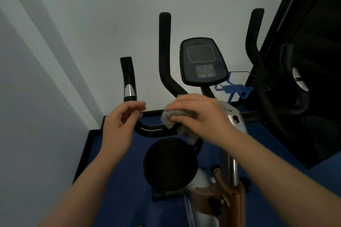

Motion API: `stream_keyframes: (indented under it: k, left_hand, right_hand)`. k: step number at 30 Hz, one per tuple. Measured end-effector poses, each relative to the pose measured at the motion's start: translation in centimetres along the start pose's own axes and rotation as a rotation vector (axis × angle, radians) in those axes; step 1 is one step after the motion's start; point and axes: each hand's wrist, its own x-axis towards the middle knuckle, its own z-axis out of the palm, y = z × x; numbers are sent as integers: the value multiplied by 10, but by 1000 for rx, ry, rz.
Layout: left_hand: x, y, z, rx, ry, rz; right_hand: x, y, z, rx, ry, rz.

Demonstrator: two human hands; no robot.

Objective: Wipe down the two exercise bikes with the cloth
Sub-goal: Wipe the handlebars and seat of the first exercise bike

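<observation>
An exercise bike (228,156) stands in front of me, with black handlebars (155,129) and a console (203,61) on its post. My right hand (199,114) grips a grey cloth (169,118) and holds it against the handlebar close to the centre post. My left hand (121,121) hovers just left of it by the curved left bar, fingers loosely curled and holding nothing. A second dark machine (295,88) shows at the right edge, only partly in view.
Pale walls close in at the left and behind the bike. A blue bottle cage (234,86) hangs behind the console. The floor (118,171) is blue with a black border. A round black pad (169,162) sits below the handlebar.
</observation>
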Motion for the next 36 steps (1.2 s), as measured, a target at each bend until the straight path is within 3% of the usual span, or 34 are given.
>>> stream_keyframes:
  k: [4, 7, 9, 12, 18, 23, 26, 30, 33, 36]
  left_hand:
    - [9, -3, -5, 164, 28, 182]
    - [25, -14, -17, 340, -165, 317]
    - [36, -24, -25, 428, -324, 339]
    - [41, -39, -30, 567, -430, 448]
    - [56, -49, -38, 604, -527, 569]
    - [92, -49, -46, 706, -611, 672]
    - [93, -51, -43, 664, -607, 653]
    - [87, -49, -41, 559, -596, 609]
    - [76, -48, -45, 371, -536, 484]
    - [55, -55, -54, 126, -343, 242]
  right_hand:
    - [34, -16, 36, -21, -491, 140]
    - [42, -12, 32, -98, -628, 197]
    - [44, -9, 20, -229, -658, 155]
    - [46, -7, 21, -314, -646, 168]
    - [62, -15, 53, 76, -694, 400]
    - [45, -19, 36, -369, -797, 330]
    - [49, -29, 63, -499, -676, 340]
    - [63, -33, 86, -135, -472, 563]
    - [50, -34, 65, -245, -585, 474]
    - [40, -40, 49, -379, -654, 462]
